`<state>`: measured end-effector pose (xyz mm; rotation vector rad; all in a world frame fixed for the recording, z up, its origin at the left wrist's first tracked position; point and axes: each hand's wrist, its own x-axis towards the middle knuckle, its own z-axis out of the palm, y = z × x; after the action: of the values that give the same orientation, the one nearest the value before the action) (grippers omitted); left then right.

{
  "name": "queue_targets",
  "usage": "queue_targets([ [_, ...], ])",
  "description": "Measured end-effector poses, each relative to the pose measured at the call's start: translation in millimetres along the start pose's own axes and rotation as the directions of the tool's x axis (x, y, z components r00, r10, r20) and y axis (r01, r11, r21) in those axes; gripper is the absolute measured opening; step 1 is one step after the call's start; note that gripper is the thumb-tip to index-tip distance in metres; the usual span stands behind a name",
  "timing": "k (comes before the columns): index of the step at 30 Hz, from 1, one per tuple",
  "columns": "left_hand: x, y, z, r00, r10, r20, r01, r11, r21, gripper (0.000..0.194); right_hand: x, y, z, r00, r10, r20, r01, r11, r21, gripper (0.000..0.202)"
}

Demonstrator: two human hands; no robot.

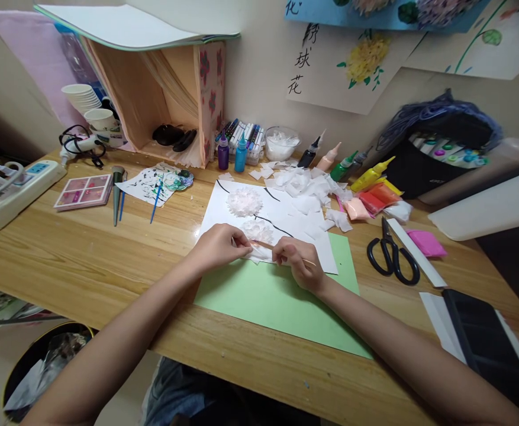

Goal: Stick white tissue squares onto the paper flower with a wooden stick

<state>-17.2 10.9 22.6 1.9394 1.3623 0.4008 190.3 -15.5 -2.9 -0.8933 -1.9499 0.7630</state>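
My left hand rests at the lower left of a white sheet, its thumb and fingertips pinched on a piece of white tissue paper. A thin wooden stick is gripped in my right hand, its tip pointing left towards that paper. Just above my fingers sits a ruffled white paper flower. A fuller, pale pink-white flower lies higher on the sheet, among dark painted lines. Beneath the sheet is green paper. My fingers partly hide the pinched paper.
Loose tissue squares are heaped behind the sheet, near paint bottles and a glass bowl. Black scissors lie on the right. Brushes and a pink palette are on the left.
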Motion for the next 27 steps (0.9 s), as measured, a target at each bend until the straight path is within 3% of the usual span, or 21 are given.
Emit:
queue_targets([
  [5,-3.5,7.1,9.3,0.992,-0.016,-0.126,0.025,0.998,0.064,0.019,0.6,0.5,0.8,1.0,0.001,-0.012,-0.001,1.0,0.031,0.046],
  [10,-5.8,11.5,13.6,0.971,0.041,-0.235,-0.002,0.986,0.164,0.015,0.6,0.1,1.4,1.0,0.006,-0.007,-0.006,1.0,0.018,0.046],
  [15,-4.3,9.6,14.7,0.962,0.066,-0.265,-0.011,0.979,0.203,0.014,-1.3,-0.9,0.4,1.0,-0.011,-0.003,0.011,1.0,-0.015,0.045],
  [21,-4.0,9.2,15.8,0.956,0.068,-0.286,-0.006,0.977,0.211,0.013,-5.1,-0.2,-0.7,0.973,-0.229,0.005,0.229,0.972,-0.057,0.045],
  [27,-3.8,10.4,15.2,0.954,0.07,-0.292,-0.006,0.976,0.216,0.012,-1.3,0.6,1.9,0.975,-0.209,0.077,0.218,0.967,-0.131,0.041],
])
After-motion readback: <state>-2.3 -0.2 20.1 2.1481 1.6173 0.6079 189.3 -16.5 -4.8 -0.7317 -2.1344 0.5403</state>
